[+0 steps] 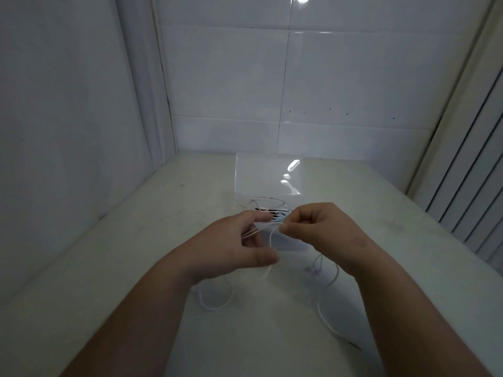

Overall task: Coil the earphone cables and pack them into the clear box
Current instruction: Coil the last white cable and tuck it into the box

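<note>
A bare left forearm (141, 317) and bare right forearm (408, 308) fill the lower frame. The left hand (239, 240) and right hand (321, 227), mid-frame, are bare. A faint curved mark (362, 242) shows on the right wrist.

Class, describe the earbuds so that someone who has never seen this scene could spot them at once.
Start at the pale table and find the right hand held above it, in front of the clear box. Just below that hand are two earbuds, side by side. They are the only small rounded lumps on the thin white cable.
</note>
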The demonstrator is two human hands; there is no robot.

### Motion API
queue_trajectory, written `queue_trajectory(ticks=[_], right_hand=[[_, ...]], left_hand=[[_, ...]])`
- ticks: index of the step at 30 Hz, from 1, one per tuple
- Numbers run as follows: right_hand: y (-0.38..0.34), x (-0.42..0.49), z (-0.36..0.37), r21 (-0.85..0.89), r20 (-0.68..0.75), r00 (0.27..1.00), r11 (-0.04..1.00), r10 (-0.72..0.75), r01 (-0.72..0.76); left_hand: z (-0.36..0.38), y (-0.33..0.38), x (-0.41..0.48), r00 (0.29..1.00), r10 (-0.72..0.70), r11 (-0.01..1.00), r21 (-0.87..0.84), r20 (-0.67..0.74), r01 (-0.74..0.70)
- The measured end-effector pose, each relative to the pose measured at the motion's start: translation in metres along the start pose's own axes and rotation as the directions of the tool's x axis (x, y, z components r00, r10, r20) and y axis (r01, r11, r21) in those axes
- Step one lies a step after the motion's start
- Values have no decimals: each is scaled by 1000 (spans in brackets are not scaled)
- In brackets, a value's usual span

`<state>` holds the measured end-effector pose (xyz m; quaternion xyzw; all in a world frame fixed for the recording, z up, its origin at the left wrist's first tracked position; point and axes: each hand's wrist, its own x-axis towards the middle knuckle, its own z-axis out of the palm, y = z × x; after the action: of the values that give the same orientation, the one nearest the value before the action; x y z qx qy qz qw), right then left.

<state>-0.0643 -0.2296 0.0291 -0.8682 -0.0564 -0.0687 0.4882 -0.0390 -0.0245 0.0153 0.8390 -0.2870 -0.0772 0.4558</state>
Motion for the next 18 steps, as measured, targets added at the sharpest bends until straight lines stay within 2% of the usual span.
queue_trajectory(ticks=[1,3,5,10,13,15,18], right_hand=[[0,0,1,4,-3,1000,1000,-12,12],[-1,0,3,5,-5,999,999,-32,32],[-2,0,4,11,-6,999,999,-44,44],[-5,-1,4,74,24,999,997,-40,38],[-5,-1,2,130,35,999,991,-22,17],[-4,-2,-2,157,39,999,988,9,-15],[-3,-2,-8,161,38,998,985,50,-56]], left_hand=[[1,0,1,999,-27,999,-43,-31,25],[2,0,4,993,-56,998,-3,-101,56],[3,0,5,989,-32,996,82,-144,44],[6,2,5,975,68,992,122,-210,-42],[7,2,8,958,84,989,143,-273,-46],[5,-1,10,924,45,997,81,-380,-16],[0,-2,11,849,-85,978,-209,-522,-30]])
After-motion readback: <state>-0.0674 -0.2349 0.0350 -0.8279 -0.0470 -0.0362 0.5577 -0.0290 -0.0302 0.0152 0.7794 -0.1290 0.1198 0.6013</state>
